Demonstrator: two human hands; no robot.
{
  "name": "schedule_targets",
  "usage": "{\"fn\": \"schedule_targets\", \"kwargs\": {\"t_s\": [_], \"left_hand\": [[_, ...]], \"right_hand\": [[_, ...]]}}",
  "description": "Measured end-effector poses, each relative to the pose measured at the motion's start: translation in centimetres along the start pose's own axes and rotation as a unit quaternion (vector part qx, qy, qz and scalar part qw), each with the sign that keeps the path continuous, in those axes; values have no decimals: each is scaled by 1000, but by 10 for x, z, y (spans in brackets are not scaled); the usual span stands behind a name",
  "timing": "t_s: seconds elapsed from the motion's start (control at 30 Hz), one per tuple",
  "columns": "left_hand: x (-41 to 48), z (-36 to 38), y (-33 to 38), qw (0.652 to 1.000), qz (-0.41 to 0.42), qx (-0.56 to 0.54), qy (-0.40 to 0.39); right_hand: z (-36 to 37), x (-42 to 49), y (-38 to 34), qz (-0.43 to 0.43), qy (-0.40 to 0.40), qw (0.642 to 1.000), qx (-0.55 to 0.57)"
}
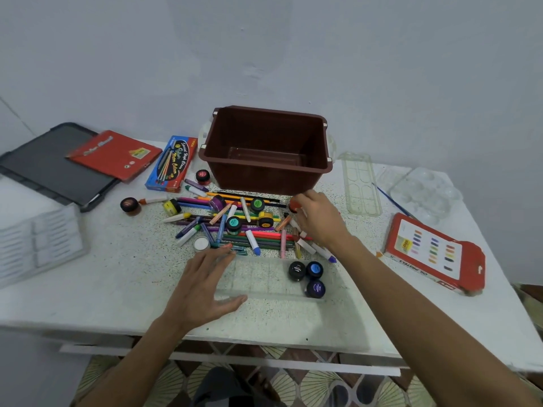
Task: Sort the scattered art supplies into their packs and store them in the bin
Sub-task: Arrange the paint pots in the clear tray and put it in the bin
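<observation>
Fingertips of your right hand (318, 220) are closing round the orange paint pot (293, 207), just in front of the brown bin (266, 171). Your left hand (202, 286) is lying flat, fingers spread and gripping nothing, likely steadying the clear tray (258, 274) where three dark pots (307, 277) are sitting.

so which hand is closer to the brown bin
Right. The right hand is just in front of the brown bin, pinching an orange pot; the left hand rests nearer the person, on the clear tray.
</observation>
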State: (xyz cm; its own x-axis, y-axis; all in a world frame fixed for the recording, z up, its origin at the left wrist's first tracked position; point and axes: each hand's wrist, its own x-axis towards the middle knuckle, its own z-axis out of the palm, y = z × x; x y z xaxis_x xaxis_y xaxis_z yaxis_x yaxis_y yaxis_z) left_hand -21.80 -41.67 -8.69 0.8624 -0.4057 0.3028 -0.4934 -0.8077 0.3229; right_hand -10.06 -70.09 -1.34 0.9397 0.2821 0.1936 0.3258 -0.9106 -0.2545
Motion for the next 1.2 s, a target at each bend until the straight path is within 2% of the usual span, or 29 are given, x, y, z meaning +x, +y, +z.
{"fn": "schedule_targets", "kwargs": {"t_s": [0.17, 0.27, 0.37, 0.63, 0.9, 1.1, 1.2], "left_hand": [[-1, 2, -2, 1000, -1, -1, -7], [-1, 3, -2, 1000, 0, -11, -3], [-1, 3, -3, 1000, 2, -9, 0], [-1, 4, -5, 1000, 8, -5, 1], [0, 2, -3, 1000, 18, -6, 15], [0, 1, -2, 1000, 18, -6, 16], [0, 1, -2, 1000, 16, -2, 13]], "right_hand": [[8, 19, 6, 6, -110, 991, -76], [19, 26, 12, 16, -138, 987, -82], [25, 28, 17, 23, -118, 991, -59], [-4, -1, 7, 51, -17, 992, 113], [-26, -63, -17, 28, -8, 971, 238], [-27, -106, -35, 42, -20, 972, 232], [-20, -123, -41, 20, -15, 975, 220]]}}
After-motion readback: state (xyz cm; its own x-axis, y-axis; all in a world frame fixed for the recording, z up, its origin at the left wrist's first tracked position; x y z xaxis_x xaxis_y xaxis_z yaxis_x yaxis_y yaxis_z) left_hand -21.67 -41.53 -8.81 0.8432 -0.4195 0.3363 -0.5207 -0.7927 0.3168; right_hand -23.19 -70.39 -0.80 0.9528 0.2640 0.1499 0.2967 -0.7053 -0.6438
